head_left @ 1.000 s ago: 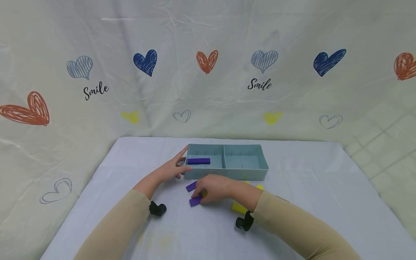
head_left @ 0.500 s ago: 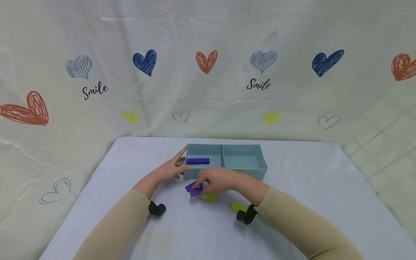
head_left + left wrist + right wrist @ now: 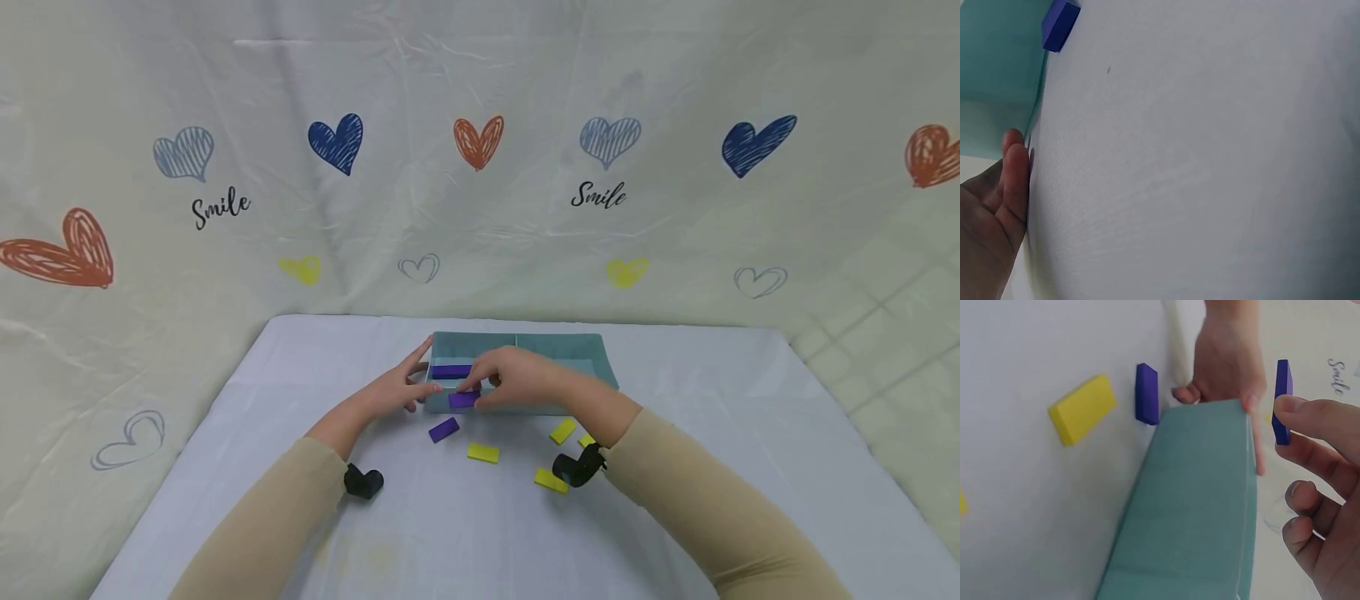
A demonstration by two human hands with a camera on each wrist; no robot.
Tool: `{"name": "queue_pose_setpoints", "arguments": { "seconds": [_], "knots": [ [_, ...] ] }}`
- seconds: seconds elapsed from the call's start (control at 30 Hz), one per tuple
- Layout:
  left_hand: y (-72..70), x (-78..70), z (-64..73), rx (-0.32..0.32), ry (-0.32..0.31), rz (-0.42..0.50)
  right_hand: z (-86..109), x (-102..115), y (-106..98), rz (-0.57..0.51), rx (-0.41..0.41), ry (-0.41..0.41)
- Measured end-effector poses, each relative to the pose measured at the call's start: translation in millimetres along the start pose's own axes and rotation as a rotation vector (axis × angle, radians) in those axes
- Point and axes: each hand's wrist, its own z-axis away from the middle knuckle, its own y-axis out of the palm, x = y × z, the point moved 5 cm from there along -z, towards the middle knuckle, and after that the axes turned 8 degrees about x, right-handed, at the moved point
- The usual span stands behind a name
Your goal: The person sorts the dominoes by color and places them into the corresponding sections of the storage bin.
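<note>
My right hand (image 3: 517, 377) pinches a small purple block (image 3: 464, 401) between thumb and forefinger, in front of the box's near wall in the head view. In the right wrist view this block (image 3: 1282, 403) stands raised above the box's rim. The light teal box (image 3: 558, 408) has two compartments split by a divider. Along its left end lies my left hand (image 3: 390, 392), fingers extended and touching the box. Inside the left compartment rests a long purple piece (image 3: 450, 372), partly covered by the right hand. Another purple block (image 3: 444, 430) lies on the table before the box.
Several yellow blocks lie on the white tabletop: one yellow block (image 3: 483, 452) near the middle, another (image 3: 562, 431) nearer the box, and one (image 3: 551, 480) beside the right wrist's black camera (image 3: 577, 467). A cloth with printed hearts (image 3: 478, 143) hangs behind the table.
My right hand has lifted the purple block off the table and moved it up and away from me, toward the box. The left hand has stayed against the box.
</note>
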Motion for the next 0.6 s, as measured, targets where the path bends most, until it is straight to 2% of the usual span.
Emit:
{"name": "queue_pose_setpoints", "arguments": {
  "seconds": [0.3,0.6],
  "knots": [
    [-0.7,0.1,0.0,0.003,-0.004,0.003,-8.0,-17,-16,-0.031,-0.027,0.079],
    [-1.7,0.1,-0.7,0.010,-0.018,0.001,-23.0,-38,-19,-0.048,-0.042,0.163]
  ]
}}
